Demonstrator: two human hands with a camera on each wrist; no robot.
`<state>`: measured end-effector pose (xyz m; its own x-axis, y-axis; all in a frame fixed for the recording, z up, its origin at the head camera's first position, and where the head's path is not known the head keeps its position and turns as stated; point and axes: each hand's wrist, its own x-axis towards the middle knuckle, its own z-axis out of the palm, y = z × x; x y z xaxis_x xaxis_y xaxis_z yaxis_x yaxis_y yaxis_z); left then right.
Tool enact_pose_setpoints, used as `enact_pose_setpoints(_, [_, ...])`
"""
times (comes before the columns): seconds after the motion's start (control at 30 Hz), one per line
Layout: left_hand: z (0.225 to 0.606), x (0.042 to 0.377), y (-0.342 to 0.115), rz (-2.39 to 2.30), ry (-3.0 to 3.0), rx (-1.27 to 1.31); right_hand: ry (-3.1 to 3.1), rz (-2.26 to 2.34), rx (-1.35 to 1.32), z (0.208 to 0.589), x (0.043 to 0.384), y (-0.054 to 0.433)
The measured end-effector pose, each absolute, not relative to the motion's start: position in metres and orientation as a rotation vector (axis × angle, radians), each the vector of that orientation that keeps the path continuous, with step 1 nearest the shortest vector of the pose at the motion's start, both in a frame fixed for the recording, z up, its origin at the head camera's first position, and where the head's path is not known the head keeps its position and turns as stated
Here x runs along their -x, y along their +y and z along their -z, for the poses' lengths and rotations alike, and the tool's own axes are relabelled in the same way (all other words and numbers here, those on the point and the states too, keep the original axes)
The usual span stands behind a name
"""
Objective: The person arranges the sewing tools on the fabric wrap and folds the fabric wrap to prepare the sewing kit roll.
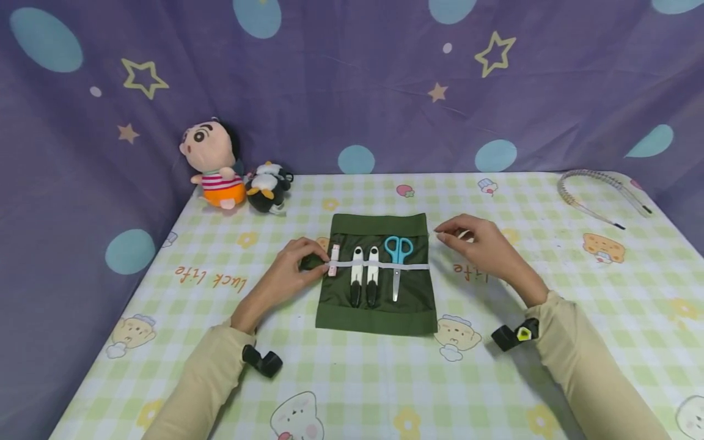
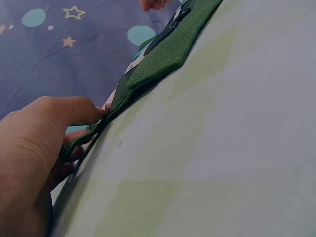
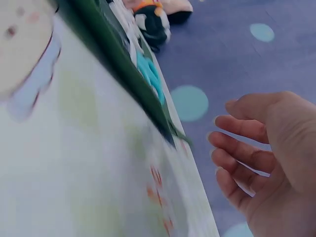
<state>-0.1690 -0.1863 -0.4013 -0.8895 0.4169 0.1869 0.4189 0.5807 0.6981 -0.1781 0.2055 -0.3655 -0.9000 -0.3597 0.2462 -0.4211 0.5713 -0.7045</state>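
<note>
A dark green fabric tool roll (image 1: 378,321) lies flat and spread out on the table. Under its pale elastic band (image 1: 418,267) sit blue-handled scissors (image 1: 398,252), two white tools with black ends (image 1: 357,264) and a small pink-and-white piece (image 1: 334,259). At the roll's left edge, my left hand (image 1: 286,272) pinches the green fabric; the left wrist view shows the thumb (image 2: 81,109) on top and the fingers beneath. My right hand (image 1: 478,247) hovers just right of the roll's upper right corner, its fingers loosely bent with nothing between them.
Two plush toys, a doll in orange shorts (image 1: 224,194) and a penguin (image 1: 266,189), stand at the back left. A headband (image 1: 569,198) lies at the back right. Behind the checkered tablecloth (image 1: 352,379) hangs a purple curtain (image 1: 352,79).
</note>
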Motion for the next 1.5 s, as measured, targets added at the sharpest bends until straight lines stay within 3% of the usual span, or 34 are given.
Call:
enact_pose_setpoints(0.83, [0.383,0.167,-0.148,1.133,-2.794,0.867,-2.764,-1.119,-0.332,0.378,0.101,0.343])
enact_pose_setpoints(1.5, [0.388,0.166,-0.089,1.274,-2.827,0.997,-2.954,-1.224,-0.199,0.396,0.062,0.362])
